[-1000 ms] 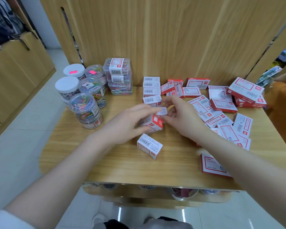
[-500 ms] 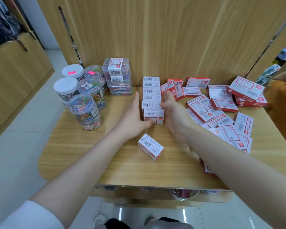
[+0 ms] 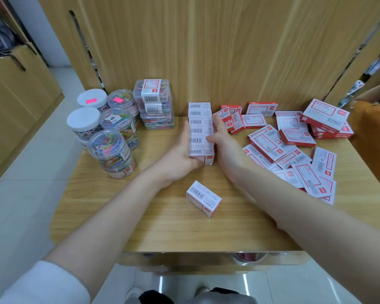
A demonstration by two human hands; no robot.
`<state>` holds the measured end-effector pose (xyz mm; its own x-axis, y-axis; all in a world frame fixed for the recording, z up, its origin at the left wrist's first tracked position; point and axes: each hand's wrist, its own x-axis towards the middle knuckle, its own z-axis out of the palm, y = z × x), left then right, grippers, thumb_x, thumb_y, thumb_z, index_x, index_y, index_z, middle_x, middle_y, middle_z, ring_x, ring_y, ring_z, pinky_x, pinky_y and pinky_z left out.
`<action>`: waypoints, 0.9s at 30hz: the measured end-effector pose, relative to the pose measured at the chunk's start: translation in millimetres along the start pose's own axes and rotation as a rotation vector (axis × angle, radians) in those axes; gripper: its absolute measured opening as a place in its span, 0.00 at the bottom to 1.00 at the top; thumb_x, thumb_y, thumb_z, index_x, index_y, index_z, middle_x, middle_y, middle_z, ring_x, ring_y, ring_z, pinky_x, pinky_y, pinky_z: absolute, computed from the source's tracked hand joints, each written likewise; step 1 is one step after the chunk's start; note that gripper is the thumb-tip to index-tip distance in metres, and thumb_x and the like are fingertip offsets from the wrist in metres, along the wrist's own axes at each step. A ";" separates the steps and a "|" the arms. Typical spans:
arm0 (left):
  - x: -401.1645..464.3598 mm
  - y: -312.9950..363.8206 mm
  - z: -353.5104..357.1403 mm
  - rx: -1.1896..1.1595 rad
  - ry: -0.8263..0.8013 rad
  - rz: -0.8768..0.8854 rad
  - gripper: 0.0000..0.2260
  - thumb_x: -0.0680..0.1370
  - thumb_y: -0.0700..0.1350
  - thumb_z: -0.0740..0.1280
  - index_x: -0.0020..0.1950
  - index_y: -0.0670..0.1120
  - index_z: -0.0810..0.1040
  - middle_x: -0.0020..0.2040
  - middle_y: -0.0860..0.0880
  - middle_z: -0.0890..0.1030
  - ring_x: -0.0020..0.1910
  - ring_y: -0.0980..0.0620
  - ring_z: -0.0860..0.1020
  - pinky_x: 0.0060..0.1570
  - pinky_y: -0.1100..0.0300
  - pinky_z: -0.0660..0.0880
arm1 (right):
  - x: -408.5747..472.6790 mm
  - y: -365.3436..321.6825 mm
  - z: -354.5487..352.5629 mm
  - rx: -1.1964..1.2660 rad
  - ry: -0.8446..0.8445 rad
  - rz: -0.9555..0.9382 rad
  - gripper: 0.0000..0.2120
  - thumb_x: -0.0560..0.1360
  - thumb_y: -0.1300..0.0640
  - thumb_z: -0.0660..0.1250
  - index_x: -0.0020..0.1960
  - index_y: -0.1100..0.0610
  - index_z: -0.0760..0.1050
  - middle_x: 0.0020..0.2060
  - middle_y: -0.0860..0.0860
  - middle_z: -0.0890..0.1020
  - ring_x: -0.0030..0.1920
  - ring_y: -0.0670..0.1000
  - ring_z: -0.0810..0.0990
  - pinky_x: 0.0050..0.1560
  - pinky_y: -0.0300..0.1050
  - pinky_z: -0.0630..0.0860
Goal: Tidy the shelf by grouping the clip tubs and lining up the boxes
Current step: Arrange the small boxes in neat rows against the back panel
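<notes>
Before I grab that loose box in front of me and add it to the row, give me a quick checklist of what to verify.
1. Row of boxes straight: ok, squared between left hand and right hand.
2. Hands free: not ok, both press the row's sides.
3. Loose box reachable: ok, lies alone near the row's front end.
4. Its orientation matches the row: not ok, lies skewed.
5. Room at the row's front: ok, bare shelf.
6. Scattered boxes lined up: not ok.

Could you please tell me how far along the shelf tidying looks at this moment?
Done: the clear round clip tubs stand grouped at left. In hand: the left hand and right hand press either side of the row of white barcoded boxes. Left: one stray white box and the scattered red-and-white boxes.
</notes>
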<state>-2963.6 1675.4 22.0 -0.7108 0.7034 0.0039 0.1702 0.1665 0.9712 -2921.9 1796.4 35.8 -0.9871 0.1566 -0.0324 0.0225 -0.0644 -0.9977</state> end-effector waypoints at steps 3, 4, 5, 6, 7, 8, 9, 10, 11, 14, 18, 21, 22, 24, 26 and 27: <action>-0.8 -7.1 -3.7 -0.022 0.003 -0.016 0.38 0.73 0.29 0.65 0.68 0.61 0.49 0.57 0.66 0.72 0.51 0.72 0.74 0.51 0.74 0.70 | -25.1 -4.6 -11.4 -0.631 -0.002 -0.385 0.31 0.67 0.48 0.62 0.68 0.57 0.64 0.69 0.54 0.64 0.70 0.50 0.62 0.70 0.42 0.57; -1.9 -8.3 -5.3 -0.017 0.008 -0.033 0.41 0.73 0.30 0.65 0.73 0.56 0.45 0.56 0.66 0.72 0.50 0.72 0.75 0.51 0.73 0.71 | -34.8 -8.1 -14.9 -0.713 -0.093 -0.460 0.26 0.68 0.46 0.63 0.63 0.54 0.67 0.62 0.52 0.71 0.62 0.49 0.70 0.64 0.43 0.66; -2.6 -8.8 -5.9 -0.006 0.009 -0.048 0.42 0.73 0.31 0.66 0.75 0.51 0.40 0.56 0.67 0.71 0.49 0.71 0.76 0.51 0.72 0.71 | -44.8 -13.3 -16.8 -0.762 -0.209 -0.449 0.23 0.68 0.44 0.63 0.60 0.51 0.67 0.54 0.49 0.75 0.51 0.46 0.75 0.53 0.42 0.71; -3.6 -8.6 -5.6 0.017 0.006 -0.049 0.44 0.73 0.32 0.67 0.75 0.49 0.37 0.56 0.67 0.71 0.50 0.70 0.76 0.51 0.71 0.71 | -52.7 -17.4 -18.5 -0.834 -0.331 -0.401 0.23 0.68 0.41 0.63 0.60 0.49 0.66 0.48 0.46 0.76 0.42 0.42 0.75 0.44 0.40 0.72; -4.5 -8.3 -4.8 0.054 0.002 -0.039 0.45 0.73 0.36 0.68 0.75 0.48 0.36 0.57 0.66 0.71 0.53 0.67 0.75 0.54 0.71 0.70 | -57.0 -19.2 -18.6 -0.948 -0.435 -0.340 0.26 0.68 0.39 0.65 0.61 0.49 0.65 0.45 0.46 0.76 0.37 0.41 0.74 0.39 0.40 0.70; -6.2 -6.7 -3.8 0.102 -0.001 -0.028 0.45 0.72 0.40 0.68 0.74 0.48 0.36 0.60 0.65 0.70 0.57 0.65 0.73 0.56 0.73 0.67 | -58.9 -19.6 -18.4 -1.066 -0.509 -0.302 0.28 0.68 0.38 0.67 0.62 0.48 0.64 0.45 0.45 0.76 0.35 0.39 0.73 0.37 0.41 0.68; -8.0 -5.0 -2.9 0.146 0.003 -0.022 0.45 0.72 0.43 0.68 0.74 0.48 0.35 0.63 0.63 0.68 0.61 0.63 0.70 0.57 0.76 0.65 | -59.7 -20.0 -17.7 -1.140 -0.544 -0.292 0.29 0.68 0.40 0.68 0.64 0.49 0.64 0.45 0.46 0.76 0.34 0.38 0.73 0.37 0.41 0.67; -9.3 -4.2 -3.1 0.178 0.004 -0.011 0.44 0.73 0.44 0.67 0.74 0.47 0.35 0.66 0.60 0.67 0.63 0.62 0.68 0.56 0.79 0.63 | -58.7 -21.4 -16.7 -1.169 -0.555 -0.297 0.28 0.69 0.43 0.69 0.65 0.49 0.63 0.45 0.47 0.76 0.33 0.38 0.72 0.38 0.42 0.67; -10.0 -3.9 -3.6 0.195 -0.004 0.000 0.43 0.74 0.44 0.66 0.74 0.46 0.35 0.68 0.57 0.65 0.64 0.62 0.67 0.56 0.81 0.62 | -57.5 -23.2 -15.8 -1.164 -0.560 -0.296 0.27 0.70 0.47 0.69 0.65 0.49 0.63 0.44 0.48 0.76 0.33 0.38 0.71 0.38 0.41 0.67; -10.7 -4.0 -3.3 0.148 0.019 -0.009 0.42 0.75 0.38 0.66 0.74 0.46 0.36 0.67 0.63 0.62 0.58 0.71 0.69 0.53 0.81 0.63 | -52.5 -26.8 -23.5 -1.040 -0.572 -0.152 0.24 0.71 0.58 0.67 0.65 0.48 0.67 0.41 0.48 0.75 0.34 0.38 0.70 0.37 0.33 0.65; -9.6 -12.2 -5.3 0.080 0.004 0.026 0.41 0.75 0.35 0.66 0.75 0.49 0.40 0.63 0.69 0.63 0.58 0.73 0.70 0.61 0.72 0.65 | -54.0 -24.7 -39.3 -0.379 -0.317 0.122 0.13 0.75 0.66 0.62 0.57 0.54 0.75 0.40 0.53 0.76 0.38 0.46 0.73 0.37 0.38 0.68; -10.0 -14.3 -7.5 -0.001 -0.024 0.013 0.40 0.70 0.38 0.68 0.75 0.48 0.49 0.69 0.55 0.69 0.65 0.57 0.70 0.67 0.57 0.65 | -54.9 -20.7 -44.0 -0.170 -0.220 0.173 0.10 0.73 0.66 0.65 0.51 0.53 0.74 0.37 0.50 0.78 0.35 0.48 0.75 0.32 0.38 0.71; -10.8 -10.7 -7.1 -0.060 -0.014 -0.006 0.39 0.68 0.37 0.68 0.75 0.46 0.52 0.69 0.52 0.70 0.65 0.57 0.71 0.66 0.56 0.66 | -53.8 -18.6 -44.1 -0.189 -0.197 0.155 0.12 0.72 0.66 0.67 0.51 0.54 0.72 0.37 0.50 0.78 0.35 0.47 0.76 0.35 0.38 0.73; -13.1 -6.0 -4.7 -0.204 0.054 -0.018 0.29 0.67 0.35 0.63 0.66 0.47 0.64 0.59 0.59 0.76 0.56 0.67 0.74 0.59 0.66 0.70 | -52.8 -14.5 -42.2 -0.317 -0.132 0.067 0.14 0.69 0.67 0.71 0.48 0.53 0.71 0.38 0.49 0.78 0.36 0.44 0.76 0.42 0.37 0.74; -16.6 -0.5 0.9 -0.323 0.119 -0.013 0.15 0.75 0.36 0.56 0.59 0.51 0.67 0.55 0.61 0.75 0.51 0.73 0.74 0.51 0.75 0.69 | -53.6 -11.5 -37.7 -0.545 -0.077 -0.106 0.14 0.67 0.65 0.73 0.46 0.54 0.72 0.39 0.47 0.77 0.37 0.40 0.75 0.43 0.34 0.74; -18.5 0.0 2.6 -0.370 0.156 -0.021 0.15 0.79 0.38 0.50 0.64 0.49 0.65 0.62 0.59 0.72 0.57 0.71 0.72 0.55 0.74 0.66 | -54.0 -8.3 -35.4 -0.689 -0.065 -0.207 0.14 0.67 0.64 0.73 0.47 0.55 0.72 0.41 0.47 0.77 0.39 0.41 0.75 0.43 0.35 0.74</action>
<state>-2948.7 1664.2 21.3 -0.8117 0.5841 -0.0086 -0.0829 -0.1006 0.9915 -2863.1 1823.4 43.8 -0.9889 0.0379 0.1434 -0.0923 0.5997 -0.7949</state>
